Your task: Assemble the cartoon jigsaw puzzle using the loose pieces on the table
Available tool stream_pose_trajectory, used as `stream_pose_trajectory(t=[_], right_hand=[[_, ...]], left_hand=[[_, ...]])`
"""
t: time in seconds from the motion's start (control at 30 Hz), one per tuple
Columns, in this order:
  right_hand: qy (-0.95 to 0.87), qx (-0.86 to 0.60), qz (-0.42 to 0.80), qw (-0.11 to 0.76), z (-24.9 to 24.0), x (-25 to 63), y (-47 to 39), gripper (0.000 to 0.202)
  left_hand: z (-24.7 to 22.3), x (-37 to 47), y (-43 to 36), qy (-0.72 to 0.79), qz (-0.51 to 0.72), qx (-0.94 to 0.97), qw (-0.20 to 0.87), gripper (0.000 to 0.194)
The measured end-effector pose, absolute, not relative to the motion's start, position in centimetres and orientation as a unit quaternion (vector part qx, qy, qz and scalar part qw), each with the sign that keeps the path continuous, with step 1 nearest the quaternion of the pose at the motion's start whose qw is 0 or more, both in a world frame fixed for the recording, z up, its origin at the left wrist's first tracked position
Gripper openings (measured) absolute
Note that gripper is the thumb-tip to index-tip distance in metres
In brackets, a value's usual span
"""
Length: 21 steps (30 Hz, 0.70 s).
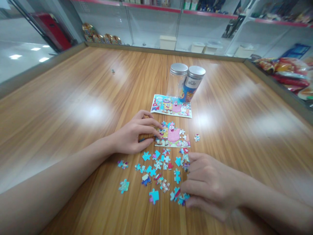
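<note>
A partly joined puzzle [174, 135] with a pink starfish figure lies on the wooden table [97, 85]. My left hand [134, 132] rests at its left side, fingers spread, fingertips on the yellow figure. Several loose pieces, many of them blue [154, 195], are scattered below the puzzle. Over the right edge of these pieces is my right hand [210, 186], its fingers curled and partly apart; whether a piece is under the fingertips is hidden. Behind the puzzle lies a printed picture sheet [171, 107] with cartoon figures.
Two lidded jars, one clear [176, 81] and one with a blue label [192, 86], stand at the picture sheet's back edge. One loose piece [197, 137] lies right of the puzzle, another [112, 71] far back left. Shelves and red packages [290, 76] are beyond the table.
</note>
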State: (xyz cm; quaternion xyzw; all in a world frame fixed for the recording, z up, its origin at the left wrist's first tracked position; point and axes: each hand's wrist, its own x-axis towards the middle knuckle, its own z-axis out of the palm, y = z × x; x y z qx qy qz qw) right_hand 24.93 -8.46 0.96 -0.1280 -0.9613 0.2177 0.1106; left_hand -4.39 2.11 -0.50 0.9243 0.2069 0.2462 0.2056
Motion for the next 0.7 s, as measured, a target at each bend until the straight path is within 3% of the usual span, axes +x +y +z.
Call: stream_pose_trajectory(t=[0.13, 0.43, 0.6, 0.7], right_hand=[[-0.963, -0.123, 0.209, 0.115, 1.1, 24.9, -8.3, 0.009], [-0.959, -0.116, 0.211, 0.149, 0.8, 24.9, -8.2, 0.025], [-0.942, -0.173, 0.208, 0.197, 1.1, 24.3, -8.7, 0.007], [-0.935, -0.224, 0.193, 0.199, 1.0, 23.9, -9.3, 0.020]], left_hand=[[-0.4, -4.4, 2.1, 0.206, 0.243, 0.926, 0.205, 0.029], [-0.2, -4.4, 2.0, 0.206, 0.245, 0.925, 0.206, 0.028], [-0.3, -4.4, 2.1, 0.206, 0.242, 0.925, 0.207, 0.028], [-0.3, -4.4, 2.1, 0.206, 0.244, 0.925, 0.208, 0.029]])
